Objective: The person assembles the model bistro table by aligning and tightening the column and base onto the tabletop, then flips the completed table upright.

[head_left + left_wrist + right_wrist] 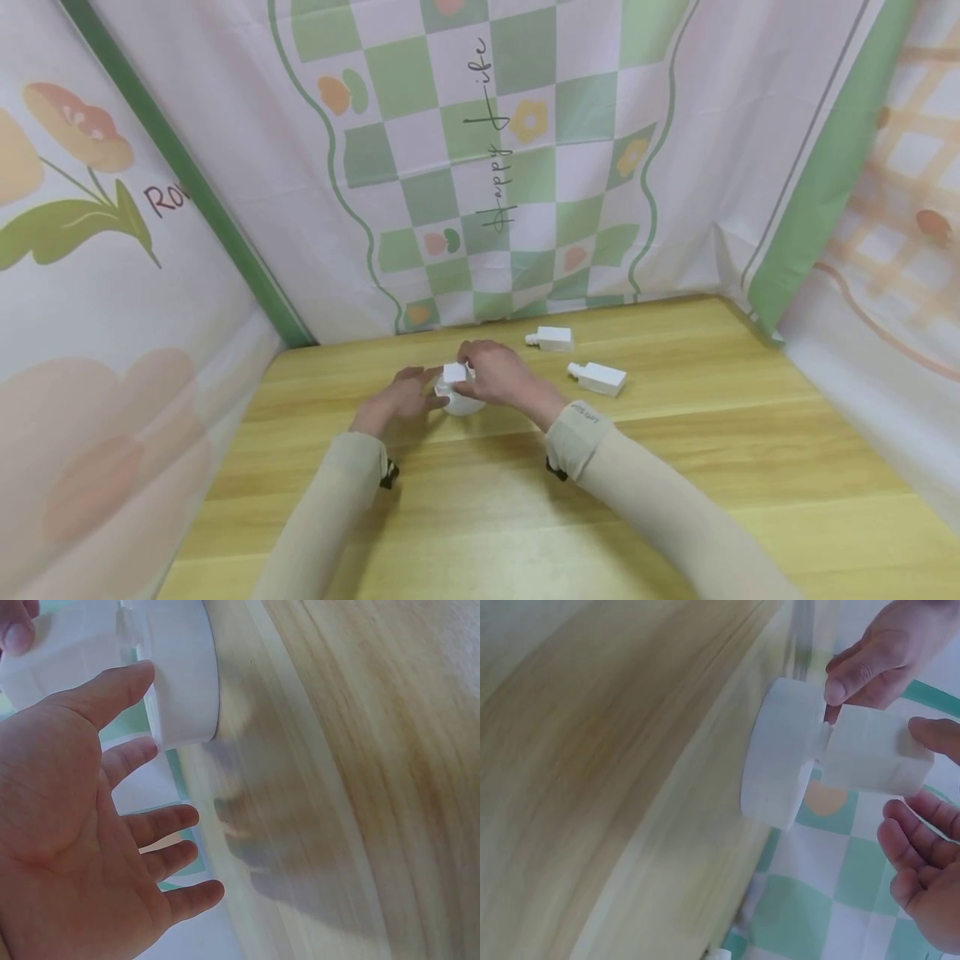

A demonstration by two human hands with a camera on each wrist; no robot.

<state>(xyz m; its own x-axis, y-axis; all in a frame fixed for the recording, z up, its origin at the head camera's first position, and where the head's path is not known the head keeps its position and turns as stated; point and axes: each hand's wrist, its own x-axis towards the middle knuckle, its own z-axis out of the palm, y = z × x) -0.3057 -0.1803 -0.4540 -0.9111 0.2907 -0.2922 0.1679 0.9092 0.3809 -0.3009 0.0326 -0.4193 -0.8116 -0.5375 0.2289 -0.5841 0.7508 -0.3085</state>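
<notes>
Near the back of the table, a white square bottle [454, 373] stands upside down, its narrow neck against the top of a low round white container [461, 407]. My right hand [501, 373] pinches the bottle's upturned end between thumb and fingertips. The other fingers of that hand curl loosely below it in the right wrist view. At the container's left side is my left hand [405, 396], thumb and index fingertips touching its rim. Its remaining fingers are spread and relaxed, off the container, in the left wrist view.
Two more white square bottles lie on their sides to the right, one farther back [555, 338] and one nearer [602, 379], necks pointing left. The wooden table [480, 517] meets a checkered curtain [480, 192] at its back edge; cloth hangs on both sides.
</notes>
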